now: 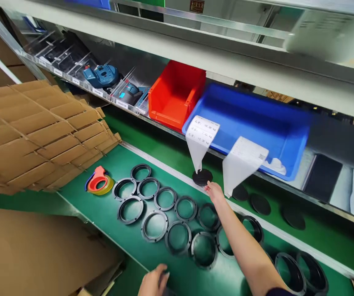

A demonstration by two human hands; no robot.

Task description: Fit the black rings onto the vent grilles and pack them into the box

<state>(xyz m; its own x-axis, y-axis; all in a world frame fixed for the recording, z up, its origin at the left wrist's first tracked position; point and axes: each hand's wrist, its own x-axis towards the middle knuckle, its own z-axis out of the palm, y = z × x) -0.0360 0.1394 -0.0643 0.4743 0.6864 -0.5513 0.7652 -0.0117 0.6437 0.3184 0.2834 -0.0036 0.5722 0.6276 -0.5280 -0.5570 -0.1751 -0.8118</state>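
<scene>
My right hand [214, 192] reaches across the bench, its fingers closed at the near edge of a round black disc [202, 176] that appears to lie in a small stack. Several more black discs [260, 204] lie along the back strip to its right. At the bottom edge my left hand [153, 282] has curled fingers with something dark at the fingertips, too unclear to name. Between the hands, several black rings [154, 226] with small lugs lie in rows on the green bench mat [109, 216]. My right forearm hides some of them.
Flattened cardboard dividers [35, 131] lean at left, above a cardboard box [41, 250]. A red tape dispenser [99, 181] sits on the mat. The shelf holds a red bin [177, 96] and a blue tray [257, 123]; paper labels [244, 160] hang from its edge.
</scene>
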